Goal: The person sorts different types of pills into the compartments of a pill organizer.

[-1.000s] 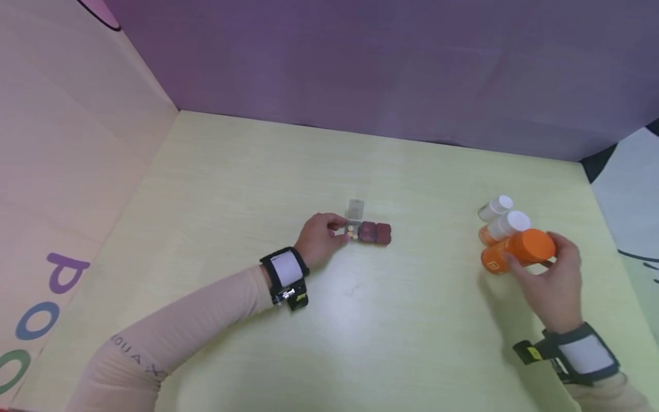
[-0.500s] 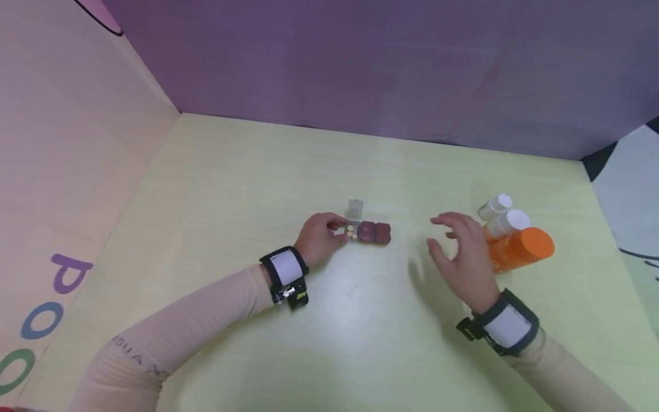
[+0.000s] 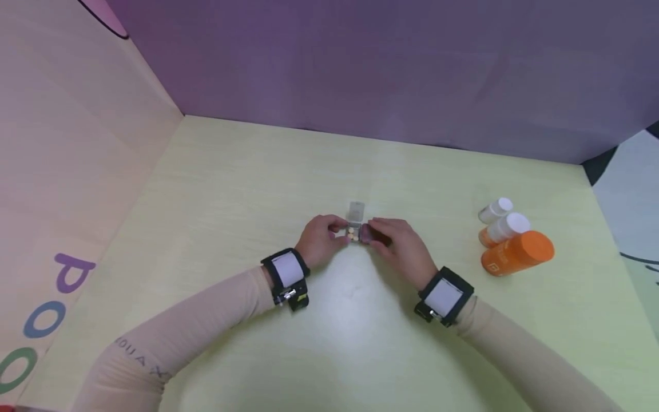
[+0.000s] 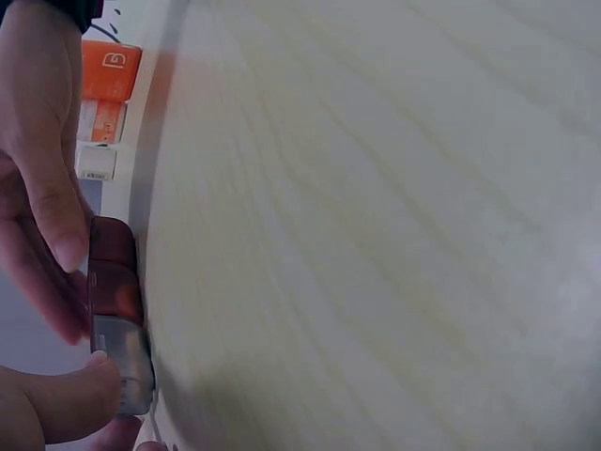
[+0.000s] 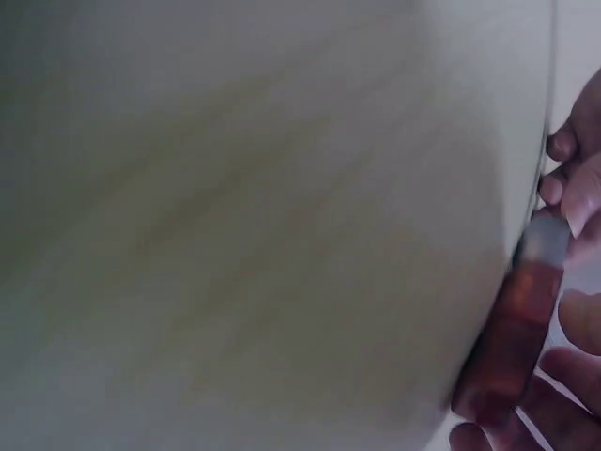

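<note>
A small pill organizer (image 3: pixel 366 233) lies on the table, with a clear compartment at its left end and dark red ones to the right. The clear lid (image 3: pixel 356 211) stands open at the back, and several pale pills (image 3: pixel 352 233) show inside. My left hand (image 3: pixel 321 240) grips the clear end between thumb and fingers; its thumb (image 4: pixel 80 399) presses the side in the left wrist view. Around the red end, my right hand (image 3: pixel 404 246) holds the organizer with thumb and fingers, hiding much of it from above. The red compartments (image 5: pixel 512 343) show in the right wrist view.
On the right of the table (image 3: pixel 247 171) stand a small white bottle (image 3: pixel 495 210), an orange bottle with a white cap (image 3: pixel 504 229) and a larger orange bottle (image 3: pixel 517 253), close together. A purple wall (image 3: pixel 381 68) rises behind, and a pale printed panel (image 3: pixel 67 143) borders the left side.
My right hand has let go of the large orange bottle beside the others, moved left and taken hold of the organizer's red end. The left hand stays where it was.
</note>
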A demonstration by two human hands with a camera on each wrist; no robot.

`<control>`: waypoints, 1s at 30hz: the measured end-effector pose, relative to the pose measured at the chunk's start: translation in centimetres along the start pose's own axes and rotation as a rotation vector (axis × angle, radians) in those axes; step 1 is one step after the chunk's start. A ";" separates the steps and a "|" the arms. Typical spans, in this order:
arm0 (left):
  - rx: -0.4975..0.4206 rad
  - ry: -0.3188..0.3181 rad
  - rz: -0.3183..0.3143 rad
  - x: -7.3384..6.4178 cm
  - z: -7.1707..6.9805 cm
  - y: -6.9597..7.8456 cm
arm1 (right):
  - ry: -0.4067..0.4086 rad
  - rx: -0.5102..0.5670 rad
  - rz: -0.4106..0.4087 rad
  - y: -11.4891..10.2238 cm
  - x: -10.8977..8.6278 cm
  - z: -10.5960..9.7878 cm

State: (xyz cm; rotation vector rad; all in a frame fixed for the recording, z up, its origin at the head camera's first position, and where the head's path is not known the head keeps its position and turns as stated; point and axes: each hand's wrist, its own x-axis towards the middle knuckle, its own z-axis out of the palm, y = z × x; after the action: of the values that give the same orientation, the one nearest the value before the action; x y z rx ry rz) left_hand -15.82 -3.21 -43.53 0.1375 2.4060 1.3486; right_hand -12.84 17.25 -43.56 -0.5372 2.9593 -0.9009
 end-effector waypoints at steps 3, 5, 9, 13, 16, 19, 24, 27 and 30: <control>-0.001 -0.006 0.004 0.0 0.1 0.0 | -0.010 -0.016 0.007 -0.2 0.3 0.3; -0.002 -0.010 0.007 0.0 0.1 0.1 | -0.006 -0.023 0.014 -0.3 0.4 0.2; 0.005 -0.051 0.002 0.2 -0.3 0.2 | -0.002 -0.022 0.018 -0.5 0.7 0.1; -0.061 -0.118 -0.054 0.7 -0.8 0.5 | -0.006 -0.022 0.026 -0.7 0.8 0.0; -0.140 -0.136 -0.096 0.8 -1.1 0.8 | -0.017 -0.029 0.039 -0.8 0.8 0.0; -0.180 -0.113 -0.092 0.7 -1.1 0.8 | -0.020 -0.040 0.045 -0.8 0.8 0.0; -0.203 -0.048 -0.026 0.3 -0.7 0.5 | -0.008 -0.049 0.030 -0.8 0.8 0.0; -0.184 -0.014 0.016 0.2 -0.4 0.3 | -0.009 -0.047 0.027 -0.8 0.9 0.0; -0.160 -0.001 0.025 0.2 -0.2 0.2 | -0.013 -0.047 0.029 -0.9 0.9 0.0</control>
State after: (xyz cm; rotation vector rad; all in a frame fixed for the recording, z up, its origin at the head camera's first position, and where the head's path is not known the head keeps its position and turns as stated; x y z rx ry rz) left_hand -16.09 -3.17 -43.33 0.1256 2.2908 1.5450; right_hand -13.42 16.24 -42.95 -0.4980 2.9754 -0.8242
